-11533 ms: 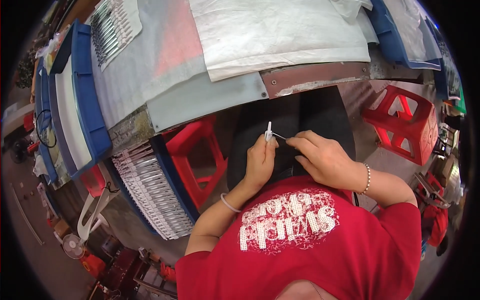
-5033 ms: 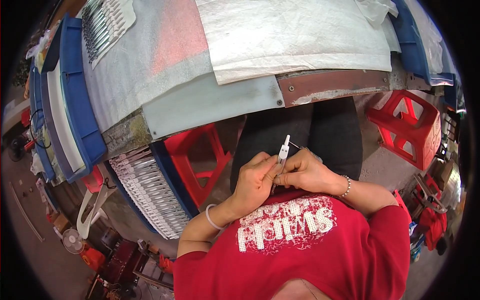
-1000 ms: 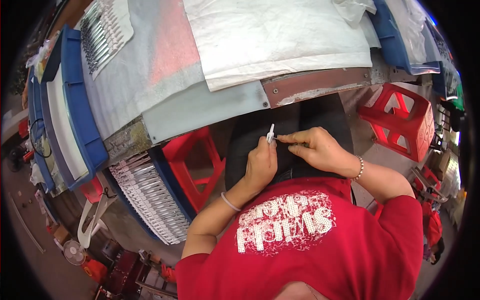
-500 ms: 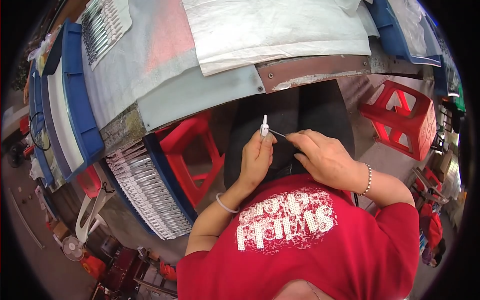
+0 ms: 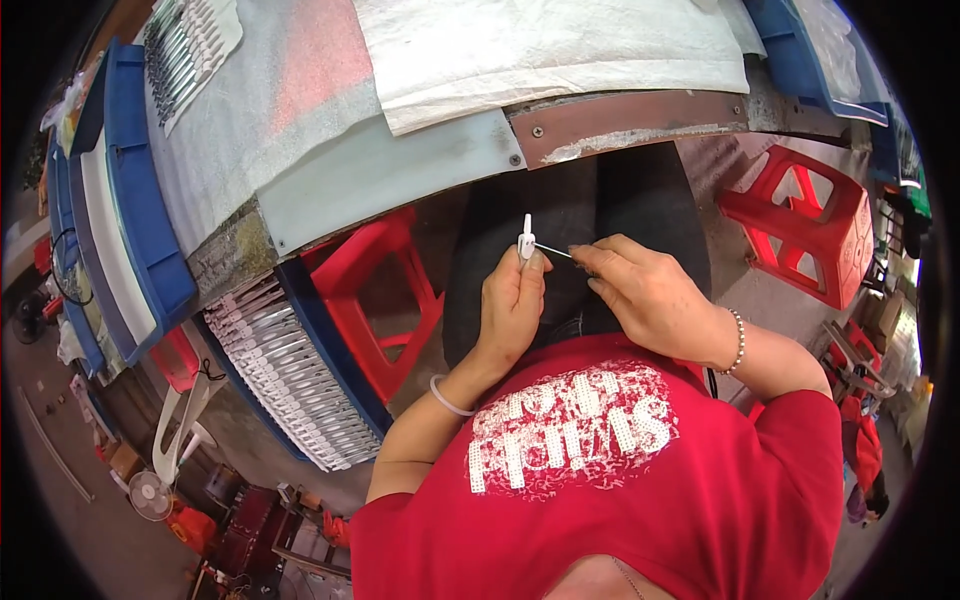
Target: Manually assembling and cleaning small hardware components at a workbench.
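A person in a red printed shirt sits close to a long bench that fills the far side of the scene, covered in grey and white sheeting. Blue trays line the bench's left end. A tray of silver-white parts leans below the bench on the left, beside a red plastic stool. A second red stool stands on the right, well apart from the person.

Over the dark trousers on the lap, both hands meet near the bench's edge. The left hand is curled closed, thumb and fingers pinched around a small white plastic piece, which stands upright above the fingertips. A pale band sits on that wrist. The right hand, with a beaded bracelet on its wrist, is also closed, its fingertips pinching a thin metal pin. The pin runs nearly level from the right hand's fingertips leftward to the white piece, and its tip touches the piece's side. The two hands sit just beside each other, not touching, joined only by the pin.
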`<action>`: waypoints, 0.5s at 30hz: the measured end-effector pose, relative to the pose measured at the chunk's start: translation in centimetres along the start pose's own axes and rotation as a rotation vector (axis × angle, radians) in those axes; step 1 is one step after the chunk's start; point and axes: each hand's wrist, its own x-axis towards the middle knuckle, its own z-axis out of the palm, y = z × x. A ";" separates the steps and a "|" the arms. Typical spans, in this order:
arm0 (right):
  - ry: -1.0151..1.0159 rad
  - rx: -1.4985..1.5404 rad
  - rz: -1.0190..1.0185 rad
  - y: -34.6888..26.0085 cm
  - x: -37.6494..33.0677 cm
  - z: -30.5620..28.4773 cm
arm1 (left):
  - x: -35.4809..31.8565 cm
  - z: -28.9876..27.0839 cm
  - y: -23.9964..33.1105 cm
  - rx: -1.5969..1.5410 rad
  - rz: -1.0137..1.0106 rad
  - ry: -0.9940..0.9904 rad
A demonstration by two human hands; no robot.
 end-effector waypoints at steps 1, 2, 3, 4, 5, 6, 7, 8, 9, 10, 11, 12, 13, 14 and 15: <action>-0.003 0.026 0.001 0.0 0.1 -0.1 | 0.0 0.0 0.0 0.000 -0.002 -0.001; -0.006 0.051 0.003 0.0 0.2 -0.2 | 0.1 0.0 -0.1 0.059 0.018 0.010; -0.002 0.249 0.102 0.6 0.3 0.2 | 0.2 0.0 -0.1 0.119 0.039 0.021; 0.002 0.446 0.200 1.3 0.4 0.6 | 0.3 0.1 -0.3 0.119 0.039 0.019; -0.154 0.911 0.720 0.4 1.7 -1.2 | 0.5 0.1 -0.5 0.242 0.139 0.052; -0.130 0.897 0.748 1.2 2.2 -1.2 | 0.6 0.2 -0.6 0.365 0.241 0.085; 0.003 0.367 0.317 1.6 1.8 -0.3 | 0.6 0.3 -0.7 0.365 0.242 0.086; 0.128 -0.162 -0.115 1.1 1.5 0.3 | 0.5 0.5 -0.6 0.421 0.290 0.081; 0.070 -0.404 -0.143 -0.4 0.9 0.3 | 0.4 0.6 -0.5 0.478 0.338 0.076; 0.103 -0.406 -0.158 -0.5 1.1 1.1 | 0.2 0.5 -0.7 0.479 0.338 0.077; 0.140 -0.415 -0.174 -0.3 1.3 1.6 | 0.2 0.4 -0.8 0.497 0.355 0.103; 0.101 -0.287 -0.087 0.2 1.7 1.3 | 0.7 0.4 -1.1 0.516 0.379 0.132; 0.109 0.107 0.124 1.8 1.9 1.7 | 1.1 0.4 -1.2 0.534 0.404 0.161; 0.110 0.511 0.335 2.3 2.3 1.7 | 1.0 0.6 -1.3 0.547 0.398 0.161; 0.097 0.505 0.351 2.5 2.3 1.4 | 1.1 0.6 -1.3 0.549 0.404 0.161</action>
